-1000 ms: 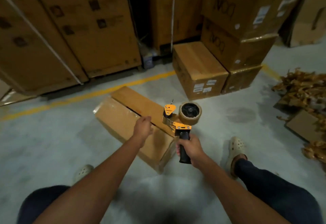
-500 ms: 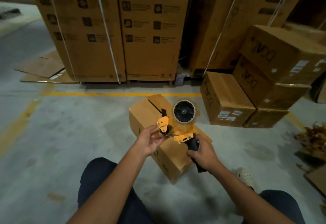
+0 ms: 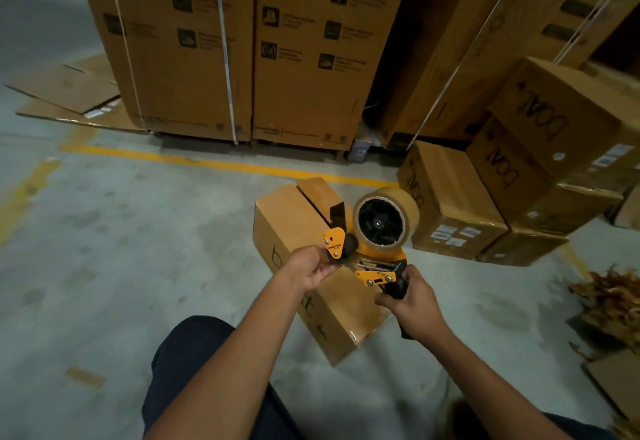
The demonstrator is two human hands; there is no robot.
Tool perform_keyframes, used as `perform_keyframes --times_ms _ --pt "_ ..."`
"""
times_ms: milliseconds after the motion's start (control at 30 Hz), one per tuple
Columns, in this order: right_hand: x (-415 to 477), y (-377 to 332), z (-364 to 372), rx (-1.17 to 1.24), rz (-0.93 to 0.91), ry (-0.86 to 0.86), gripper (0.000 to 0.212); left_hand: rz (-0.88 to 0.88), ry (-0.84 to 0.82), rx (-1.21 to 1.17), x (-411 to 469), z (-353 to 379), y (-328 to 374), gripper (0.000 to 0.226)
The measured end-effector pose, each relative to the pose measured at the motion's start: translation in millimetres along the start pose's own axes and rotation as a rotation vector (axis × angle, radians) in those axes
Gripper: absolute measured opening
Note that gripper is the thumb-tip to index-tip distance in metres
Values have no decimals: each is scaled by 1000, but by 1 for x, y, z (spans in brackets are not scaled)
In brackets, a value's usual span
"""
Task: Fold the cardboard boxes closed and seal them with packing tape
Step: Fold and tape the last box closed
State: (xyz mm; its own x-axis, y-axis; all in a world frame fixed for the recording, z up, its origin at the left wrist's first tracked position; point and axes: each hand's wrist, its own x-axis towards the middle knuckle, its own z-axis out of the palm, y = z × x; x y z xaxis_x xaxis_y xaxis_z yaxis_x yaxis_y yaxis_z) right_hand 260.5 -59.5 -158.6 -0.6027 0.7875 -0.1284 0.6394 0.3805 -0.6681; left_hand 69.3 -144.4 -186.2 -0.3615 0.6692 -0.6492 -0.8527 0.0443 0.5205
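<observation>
Straight ahead in the head view, a cardboard box lies on the concrete floor, just past the person's knees. Its two top flaps are folded down, with a dark seam showing between them at the far end. No tape is visible on that seam.

Both hands hold an orange tape dispenser in the air above the near part of the box. The right hand is wrapped tightly around the dispenser's black handle. The left hand pinches the front end of the tool, its fingers curled at the orange side plate and the dark roller. A roll of packing tape sits on the dispenser's hub, its open side facing the camera.

Beyond the box, a yellow line runs across the floor. Behind the line stand tall cartons bound with white straps. To the right, near the box, are stacked boxes with labels on their sides. Flattened cardboard lies at the far left, and a pile of brown scraps lies at the right edge.
</observation>
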Motion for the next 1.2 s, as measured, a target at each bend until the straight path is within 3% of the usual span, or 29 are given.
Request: perform_keyframes --times_ms 200,367,533,633,867,1033,1200 --pt "4 -1 -1 63 -40 -48 42 71 -13 320 2 -3 4 26" --pt "-4 -3 -14 88 -66 -86 45 45 -93 397 -12 -4 11 24" --pt "-11 -1 -30 -13 -153 -50 27 48 -87 470 -17 -5 14 21" --pt "-8 5 -26 -4 -115 -30 20 74 -71 536 -11 0 19 23" --pt "38 27 20 31 -21 -25 18 51 19 980 52 0 56 24" --pt "111 23 71 -14 36 6 14 -7 95 1095 124 -3 110 20" --pt "216 28 128 -56 11 44 28 72 183 1261 221 -10 167 12"
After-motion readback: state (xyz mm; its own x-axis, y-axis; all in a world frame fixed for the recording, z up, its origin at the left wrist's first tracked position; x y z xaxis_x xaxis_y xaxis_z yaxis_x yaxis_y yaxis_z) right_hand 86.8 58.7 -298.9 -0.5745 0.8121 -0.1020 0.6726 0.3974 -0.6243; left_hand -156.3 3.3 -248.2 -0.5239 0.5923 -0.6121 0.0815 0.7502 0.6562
